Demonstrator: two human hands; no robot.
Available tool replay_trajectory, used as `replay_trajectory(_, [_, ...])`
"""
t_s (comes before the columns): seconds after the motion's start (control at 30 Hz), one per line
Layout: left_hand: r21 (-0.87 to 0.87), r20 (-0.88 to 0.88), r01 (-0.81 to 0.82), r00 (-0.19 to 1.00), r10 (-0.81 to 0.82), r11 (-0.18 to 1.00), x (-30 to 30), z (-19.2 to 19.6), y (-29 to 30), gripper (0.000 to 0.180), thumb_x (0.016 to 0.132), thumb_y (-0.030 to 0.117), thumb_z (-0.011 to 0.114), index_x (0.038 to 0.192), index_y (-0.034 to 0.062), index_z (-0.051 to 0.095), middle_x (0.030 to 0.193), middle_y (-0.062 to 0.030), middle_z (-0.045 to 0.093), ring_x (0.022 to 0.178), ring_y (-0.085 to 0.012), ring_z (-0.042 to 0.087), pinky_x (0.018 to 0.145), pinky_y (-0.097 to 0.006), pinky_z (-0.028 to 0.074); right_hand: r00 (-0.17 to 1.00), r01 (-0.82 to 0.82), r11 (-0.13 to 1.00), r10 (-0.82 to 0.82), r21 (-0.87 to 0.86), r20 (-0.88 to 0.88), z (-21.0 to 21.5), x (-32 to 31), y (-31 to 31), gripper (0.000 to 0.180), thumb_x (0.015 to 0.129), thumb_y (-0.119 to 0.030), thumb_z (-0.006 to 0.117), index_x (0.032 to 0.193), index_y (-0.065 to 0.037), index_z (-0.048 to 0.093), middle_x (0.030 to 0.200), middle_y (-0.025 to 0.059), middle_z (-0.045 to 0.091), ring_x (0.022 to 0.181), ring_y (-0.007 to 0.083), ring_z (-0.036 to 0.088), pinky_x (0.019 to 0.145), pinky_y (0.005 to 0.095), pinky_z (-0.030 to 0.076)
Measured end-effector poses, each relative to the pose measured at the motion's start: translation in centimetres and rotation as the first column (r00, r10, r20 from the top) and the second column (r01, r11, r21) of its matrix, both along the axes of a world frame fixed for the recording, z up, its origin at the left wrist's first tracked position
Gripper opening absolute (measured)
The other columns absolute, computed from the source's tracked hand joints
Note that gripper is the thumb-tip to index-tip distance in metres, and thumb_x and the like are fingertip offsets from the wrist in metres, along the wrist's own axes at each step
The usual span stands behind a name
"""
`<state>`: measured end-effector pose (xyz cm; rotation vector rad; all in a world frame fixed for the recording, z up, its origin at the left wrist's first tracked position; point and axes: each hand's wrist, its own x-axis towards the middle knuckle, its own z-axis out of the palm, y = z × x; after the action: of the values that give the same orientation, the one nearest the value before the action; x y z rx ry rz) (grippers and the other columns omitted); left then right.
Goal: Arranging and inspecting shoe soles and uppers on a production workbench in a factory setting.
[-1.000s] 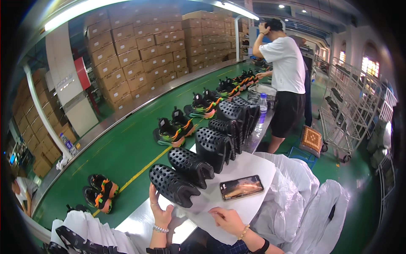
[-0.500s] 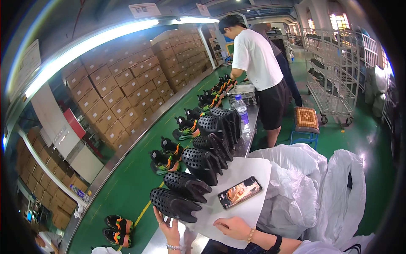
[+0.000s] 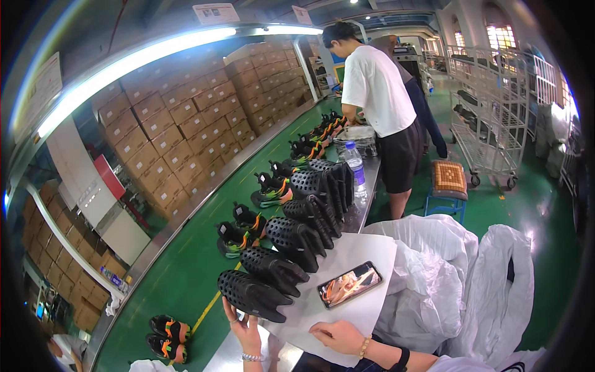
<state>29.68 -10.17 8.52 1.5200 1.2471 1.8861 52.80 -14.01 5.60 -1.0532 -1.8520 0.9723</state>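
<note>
At the near end of a row of black perforated shoe-shaped inserts, my left hand (image 3: 246, 332) rests its raised fingers against the edge of the nearest insert (image 3: 253, 296). Those fingers are spread and do not wrap round it. My right hand (image 3: 342, 336) lies on a white sheet (image 3: 372, 304) with its fingers curled in, and nothing shows in them. A phone (image 3: 350, 284) with a lit screen lies on the sheet just beyond that hand. Several more inserts (image 3: 291, 239) stand close together, running away from me.
Left of the row, a green conveyor belt (image 3: 186, 260) carries black-and-orange sneakers (image 3: 168, 338). A water bottle (image 3: 354, 164) stands past the inserts. White plastic bags (image 3: 427, 273) bulge at my right. A person (image 3: 384, 93) works farther along, near a stool (image 3: 449, 180) and wire rack trolley (image 3: 486, 118).
The sneakers on the belt have shifted slightly toward me and to the left. The phone's picture has changed. Both my hands stay nearly where they were.
</note>
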Motion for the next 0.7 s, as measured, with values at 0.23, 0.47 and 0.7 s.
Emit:
replay_trajectory(0.23, [0.024, -0.102, 0.014, 0.995, -0.011, 1.0, -2.1, -0.6, -1.1, 0.074, 0.08, 0.019, 0.059, 0.142, 0.0094, 0.021, 0.142, -0.0144, 0.029, 0.129, -0.0283, 0.033, 0.101, -0.041, 0.034, 1.0, -0.012, 0.997, 0.011, -0.083, -0.006, 0.6, -0.2, -0.1, 0.018, 0.087, -0.025, 0.053, 0.095, -0.012, 0.064, 0.062, 0.0123, 0.06, 0.057, 0.0296, 0.059, 0.054, 0.0367, 0.047])
replay_trajectory(0.47, [-0.11, -0.009, -0.287, 0.958, 0.287, 0.952, -10.5, 9.9, 3.2, 0.049, 0.091, 0.028, 0.048, 0.135, 0.0114, 0.035, 0.129, -0.0105, 0.043, 0.116, -0.0221, 0.045, 0.096, -0.037, 0.037, 0.999, -0.028, 0.993, 0.031, -0.118, 0.027, 0.8, -0.4, 0.4, 0.019, 0.086, -0.025, 0.054, 0.094, -0.012, 0.065, 0.062, 0.0118, 0.06, 0.056, 0.0288, 0.059, 0.054, 0.0367, 0.046])
replay_trajectory(0.7, [-0.281, -0.575, -0.169, 0.818, -0.025, 0.945, -13.9, 10.1, 21.0, 0.043, 0.08, 0.021, 0.064, 0.117, 0.0002, 0.054, 0.113, -0.0157, 0.058, 0.092, -0.0218, 0.059, 0.081, -0.033, 0.047, 0.996, 0.032, 0.981, -0.046, 0.189, 0.072, -0.9, -0.6, 5.6, 0.02, 0.087, -0.019, 0.051, 0.097, -0.007, 0.063, 0.074, 0.0143, 0.063, 0.063, 0.0302, 0.06, 0.058, 0.0381, 0.046])
